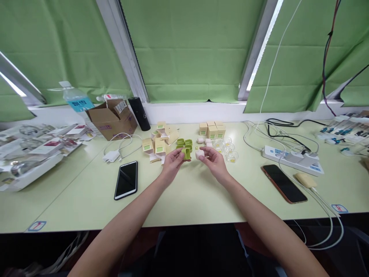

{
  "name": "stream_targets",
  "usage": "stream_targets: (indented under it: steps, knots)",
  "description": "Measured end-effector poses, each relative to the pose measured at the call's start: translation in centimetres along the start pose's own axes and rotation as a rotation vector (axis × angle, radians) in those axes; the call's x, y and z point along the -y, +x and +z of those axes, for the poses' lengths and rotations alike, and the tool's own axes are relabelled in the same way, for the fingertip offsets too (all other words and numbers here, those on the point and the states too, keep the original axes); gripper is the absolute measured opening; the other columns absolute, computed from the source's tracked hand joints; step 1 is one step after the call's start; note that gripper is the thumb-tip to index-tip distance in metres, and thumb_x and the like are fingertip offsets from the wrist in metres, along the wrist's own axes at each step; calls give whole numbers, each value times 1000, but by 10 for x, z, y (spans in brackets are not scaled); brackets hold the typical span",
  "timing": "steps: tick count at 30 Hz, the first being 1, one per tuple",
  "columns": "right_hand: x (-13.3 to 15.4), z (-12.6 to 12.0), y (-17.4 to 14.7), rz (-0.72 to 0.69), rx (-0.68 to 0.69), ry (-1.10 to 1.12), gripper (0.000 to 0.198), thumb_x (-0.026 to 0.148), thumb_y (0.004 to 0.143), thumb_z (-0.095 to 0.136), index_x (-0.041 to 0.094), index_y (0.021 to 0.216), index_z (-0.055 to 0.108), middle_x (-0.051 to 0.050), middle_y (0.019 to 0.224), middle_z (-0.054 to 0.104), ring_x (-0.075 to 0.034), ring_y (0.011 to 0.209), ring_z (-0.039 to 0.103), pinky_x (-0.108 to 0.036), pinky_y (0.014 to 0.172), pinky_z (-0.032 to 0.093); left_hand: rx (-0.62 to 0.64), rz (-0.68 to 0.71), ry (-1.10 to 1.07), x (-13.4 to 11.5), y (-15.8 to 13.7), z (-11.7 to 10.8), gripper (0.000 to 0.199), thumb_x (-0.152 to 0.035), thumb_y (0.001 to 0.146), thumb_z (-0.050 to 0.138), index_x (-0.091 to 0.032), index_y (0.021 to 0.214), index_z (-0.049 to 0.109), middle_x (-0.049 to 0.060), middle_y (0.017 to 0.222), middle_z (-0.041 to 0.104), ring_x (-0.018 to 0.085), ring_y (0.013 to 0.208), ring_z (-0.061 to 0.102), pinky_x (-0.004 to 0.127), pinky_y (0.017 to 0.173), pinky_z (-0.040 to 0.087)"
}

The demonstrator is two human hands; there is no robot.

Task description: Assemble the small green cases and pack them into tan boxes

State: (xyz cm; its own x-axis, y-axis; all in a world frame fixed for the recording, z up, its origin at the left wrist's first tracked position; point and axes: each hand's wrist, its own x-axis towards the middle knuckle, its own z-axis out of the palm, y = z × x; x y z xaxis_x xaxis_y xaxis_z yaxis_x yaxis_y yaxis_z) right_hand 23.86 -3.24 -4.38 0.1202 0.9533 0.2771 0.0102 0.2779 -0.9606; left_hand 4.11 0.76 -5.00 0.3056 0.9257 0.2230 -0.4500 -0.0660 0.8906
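My left hand (172,164) is closed on a small green tray (186,154) with a hollow in it, held above the table. Beside it, my right hand (215,163) pinches a small whitish rounded piece (199,154), apart from the tray. Behind my left hand lie several more green trays (184,143). Several pale pinkish pieces (200,141) rest just beyond my right hand. Clear round plastic cups (231,156) with yellow marks stand to its right. Opened small kraft boxes (160,147) with green labels are piled on the left, and closed kraft boxes (216,130) stand at the back.
A phone (126,180) and a white charger (111,156) lie at left, near a cardboard box (112,119) and a black cylinder (139,113). At right are another phone (284,183), a power strip (292,159) with cables and a yellowish block (305,180). A crowded white tray (43,169) stands far left.
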Motion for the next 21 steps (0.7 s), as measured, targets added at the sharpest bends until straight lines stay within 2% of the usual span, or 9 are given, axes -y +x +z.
stream_targets:
  steps: [5, 13, 21]
  knots:
    - [-2, 6, -3, 50, 45, 71, 52, 64, 70, 89, 23, 100, 79, -8, 102, 81, -25, 93, 73, -40, 88, 58, -26, 3, 125, 3, -3, 4, 55, -51, 75, 92, -14, 113, 75, 11, 107, 77, 24, 98, 74, 39, 87, 64]
    - [1, 5, -4, 40, 82, 65, 52, 68, 72, 86, 23, 97, 82, -8, 99, 82, -28, 92, 75, -42, 89, 59, -20, 56, 256, -6, -8, 14, 53, -54, 77, 89, -18, 112, 74, 6, 97, 70, 19, 90, 69, 36, 85, 63]
    - [2, 5, -5, 57, 107, 55, 50, 67, 73, 86, 22, 95, 83, -8, 95, 83, -27, 89, 75, -40, 85, 58, -10, 70, 277, -2, -8, 16, 56, -56, 74, 91, -19, 109, 69, 7, 103, 71, 20, 93, 69, 35, 86, 61]
